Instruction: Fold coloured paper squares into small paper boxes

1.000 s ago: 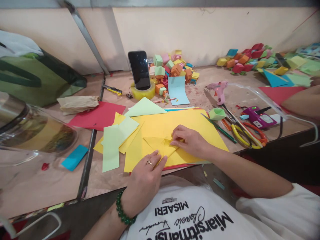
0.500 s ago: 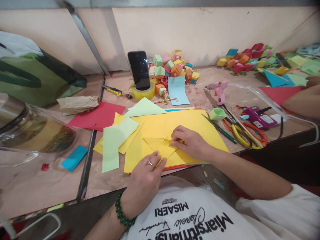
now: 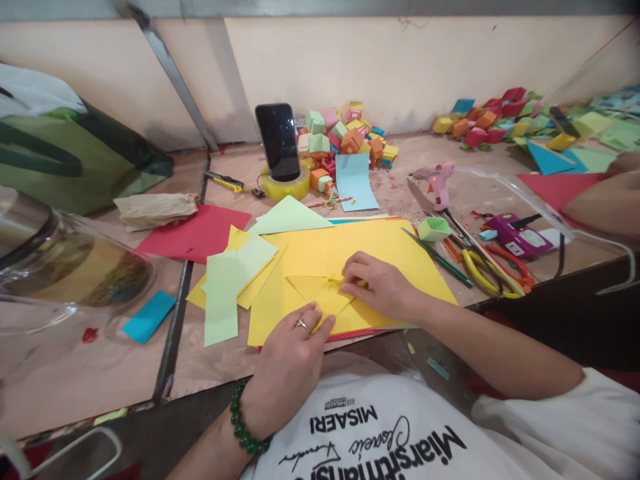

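Note:
A partly folded piece of yellow paper (image 3: pixel 313 288) lies on a larger stack of yellow sheets (image 3: pixel 395 243) at the table's front. My left hand (image 3: pixel 295 347), with a ring and a green bead bracelet, rests on the folded paper's near edge. Its fingers lie stretched and press the paper down. My right hand (image 3: pixel 377 287) has its fingertips closed on a raised flap at the paper's right side. Red sheets peep out beneath the yellow stack. Left of the fold lie pale green paper strips (image 3: pixel 221 307) and a red sheet (image 3: pixel 200 230).
Behind the stack, a phone (image 3: pixel 278 142) stands in a tape roll (image 3: pixel 286 183) beside heaped paper boxes (image 3: pixel 353 140). To the right are a pink glue gun (image 3: pixel 436 181), yellow-handled scissors (image 3: pixel 475 270), a green pencil (image 3: pixel 440 259) and another person's hand (image 3: pixel 607 207). A glass jug (image 3: pixel 70 267) stands left.
Almost nothing differs. Both hands keep their places on the yellow paper, with only a very slight shift of the left fingers.

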The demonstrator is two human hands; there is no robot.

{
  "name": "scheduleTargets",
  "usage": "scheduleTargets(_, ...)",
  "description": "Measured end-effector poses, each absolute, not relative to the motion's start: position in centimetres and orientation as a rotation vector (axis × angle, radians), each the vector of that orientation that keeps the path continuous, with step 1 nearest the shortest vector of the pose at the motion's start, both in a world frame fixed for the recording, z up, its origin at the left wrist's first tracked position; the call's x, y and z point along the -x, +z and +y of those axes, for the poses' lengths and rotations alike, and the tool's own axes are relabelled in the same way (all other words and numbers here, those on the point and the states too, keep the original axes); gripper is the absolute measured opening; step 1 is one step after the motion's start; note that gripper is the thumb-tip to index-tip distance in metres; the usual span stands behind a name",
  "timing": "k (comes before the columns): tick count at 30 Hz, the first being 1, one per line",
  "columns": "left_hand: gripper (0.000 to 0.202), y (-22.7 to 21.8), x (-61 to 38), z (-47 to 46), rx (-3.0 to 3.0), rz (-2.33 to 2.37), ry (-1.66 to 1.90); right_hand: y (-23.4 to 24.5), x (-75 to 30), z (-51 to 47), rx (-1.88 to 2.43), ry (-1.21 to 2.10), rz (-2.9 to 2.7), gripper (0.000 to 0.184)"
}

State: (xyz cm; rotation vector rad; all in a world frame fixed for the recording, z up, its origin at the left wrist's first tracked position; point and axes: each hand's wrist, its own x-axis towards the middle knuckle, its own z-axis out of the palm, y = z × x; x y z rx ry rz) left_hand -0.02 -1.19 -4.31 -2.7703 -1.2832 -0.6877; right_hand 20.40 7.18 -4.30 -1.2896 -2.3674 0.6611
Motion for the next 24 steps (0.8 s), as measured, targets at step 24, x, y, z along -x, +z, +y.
scheduleTargets(24, 0.035, -3.3, -0.4, -1.2, 2.792, -1.328, -0.506, -3.9, -21.4, 7.9, 1.550, 0.684, -2.292, 0.022)
